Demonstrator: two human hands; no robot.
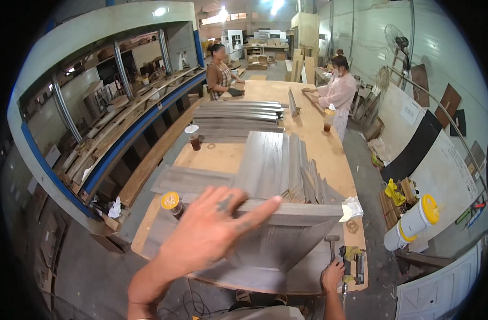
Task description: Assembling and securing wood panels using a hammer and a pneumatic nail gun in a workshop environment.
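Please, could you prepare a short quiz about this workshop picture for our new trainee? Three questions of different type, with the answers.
1. Which hand is nearer to the hammer: A) left, B) right, C) both equally?
2. True or false: the white buckets with yellow lids are off the table, to its right.
3. How many drink cups are visible on the table?

Key:
1. B, the right hand.
2. True.
3. Three.

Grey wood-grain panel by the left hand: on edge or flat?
On edge: the panel has its long edge uppermost, its broad face below.
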